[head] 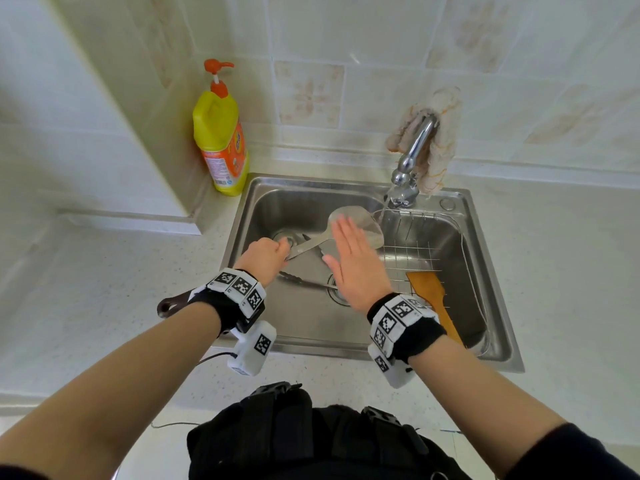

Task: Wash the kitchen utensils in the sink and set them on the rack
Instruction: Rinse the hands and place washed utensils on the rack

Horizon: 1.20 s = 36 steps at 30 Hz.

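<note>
Left hand (266,252) grips metal spatula (367,225) by its handle. Right hand (353,261) flat, fingers straight, over the blade — rub both faces, handle steady.

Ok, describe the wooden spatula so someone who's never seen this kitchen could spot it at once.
Find the steel sink sunk in the pale counter; a wire rack fills its right side. The wooden spatula lies on that rack, handle toward the person. It is the only brown wooden utensil: the metal spatula in the left hand and the tongs are shiny steel.
</note>
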### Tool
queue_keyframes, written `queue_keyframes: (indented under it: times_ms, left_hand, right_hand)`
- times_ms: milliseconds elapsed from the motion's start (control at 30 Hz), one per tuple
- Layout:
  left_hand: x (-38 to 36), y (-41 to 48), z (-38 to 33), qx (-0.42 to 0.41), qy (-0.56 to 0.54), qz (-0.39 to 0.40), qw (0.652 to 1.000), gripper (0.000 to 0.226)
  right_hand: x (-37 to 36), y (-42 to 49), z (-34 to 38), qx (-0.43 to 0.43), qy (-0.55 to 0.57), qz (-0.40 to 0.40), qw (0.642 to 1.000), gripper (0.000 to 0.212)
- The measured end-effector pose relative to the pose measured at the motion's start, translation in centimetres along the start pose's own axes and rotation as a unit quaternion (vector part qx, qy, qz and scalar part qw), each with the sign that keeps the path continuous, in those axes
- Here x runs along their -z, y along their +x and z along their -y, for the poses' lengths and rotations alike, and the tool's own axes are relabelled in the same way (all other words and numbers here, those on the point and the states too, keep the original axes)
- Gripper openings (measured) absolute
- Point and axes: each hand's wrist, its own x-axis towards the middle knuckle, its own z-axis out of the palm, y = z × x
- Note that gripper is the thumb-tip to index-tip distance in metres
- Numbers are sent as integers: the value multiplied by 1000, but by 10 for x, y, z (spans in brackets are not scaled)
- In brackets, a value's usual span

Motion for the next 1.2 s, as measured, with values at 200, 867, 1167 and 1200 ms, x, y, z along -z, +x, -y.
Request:
queue_keyframes:
  times_ms: [200, 867, 1167, 1200]
  left_hand:
    - [-4, -1, 6, 12, -15, 13, 1000, 51]
    - [18, -12, -20, -19, 35, -10, 999, 57]
    - [14, -20, -25, -33, 56, 15, 998, 51]
    - [17, -19, -25, -35, 51, 18, 998, 49]
  right_hand:
    - [6, 9, -15, -131, 69, -18, 989, 59]
    - [16, 29, -1, -48, 30, -38, 998, 50]
    - [6, 16, 0, -30, 9, -31, 999, 51]
    - [8, 19, -2, -14, 18, -39, 999, 49]
